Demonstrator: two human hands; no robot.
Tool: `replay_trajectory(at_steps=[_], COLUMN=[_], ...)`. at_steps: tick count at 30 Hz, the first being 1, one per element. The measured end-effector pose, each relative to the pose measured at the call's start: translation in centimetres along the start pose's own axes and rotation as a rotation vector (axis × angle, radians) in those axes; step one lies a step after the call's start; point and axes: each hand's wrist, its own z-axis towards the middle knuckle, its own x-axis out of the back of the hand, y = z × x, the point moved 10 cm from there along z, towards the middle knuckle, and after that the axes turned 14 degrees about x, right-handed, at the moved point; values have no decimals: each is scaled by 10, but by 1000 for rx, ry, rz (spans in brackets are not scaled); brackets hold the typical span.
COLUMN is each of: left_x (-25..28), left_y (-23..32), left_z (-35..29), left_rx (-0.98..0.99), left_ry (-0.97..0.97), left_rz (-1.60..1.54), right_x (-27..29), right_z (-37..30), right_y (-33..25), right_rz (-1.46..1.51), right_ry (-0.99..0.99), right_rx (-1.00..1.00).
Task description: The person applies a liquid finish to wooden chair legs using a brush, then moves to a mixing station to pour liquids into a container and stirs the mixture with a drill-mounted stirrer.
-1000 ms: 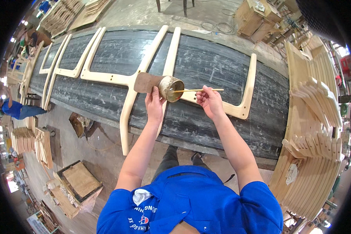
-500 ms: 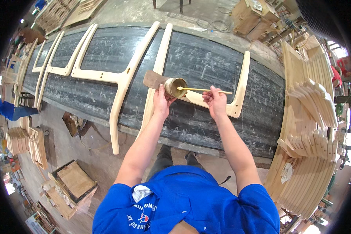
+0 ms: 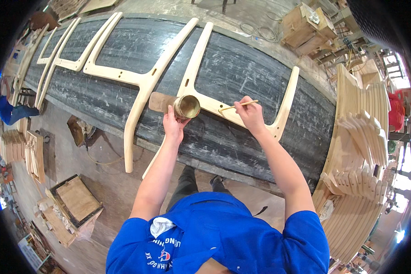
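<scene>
Inside the right-hand wooden frame [image 3: 289,96], bare bench [image 3: 246,59] is giving you room; more is showing on the near side of its crossbar [image 3: 210,103]. That crossbar is blocking low passes under your right grip [image 3: 251,116]. Your left grip [image 3: 173,126] and the can [image 3: 187,106] are obstructing leftward travel. Narrow gap is running to the next frame [image 3: 145,84]. Stacked wooden parts [image 3: 361,137] are walling off the bench's right end.

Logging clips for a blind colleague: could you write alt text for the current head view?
A person's right hand holds a thin stick over a pale wooden frame; the left hand holds a round container with a flat brown piece. More wooden frames lie along the dark table.
</scene>
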Motion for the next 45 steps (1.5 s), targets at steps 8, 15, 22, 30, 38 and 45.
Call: replay_trajectory(at_steps=[8, 15, 22, 30, 38, 45], left_x=[23, 23, 18, 1, -72, -198], left_y=[-1, -8, -6, -2, 1, 22], left_z=[-8, -6, -11, -20, -50, -144], left_rx=[-29, -39, -69, -115, -210, -483], left_ry=[42, 23, 9, 77, -40, -403], left_rz=[-7, -9, 40, 105, 216, 257], right_x=[-13, -4, -26, -18, 74, 153], right_z=[14, 18, 27, 10, -24, -77], right_y=[-14, -1, -44, -62, -33, -84], right_rz=[-24, 15, -149, -269, 643, 550], right_ry=[-96, -63, -513, -869, 125, 351], right_rx=[62, 21, 523, 724, 33, 222])
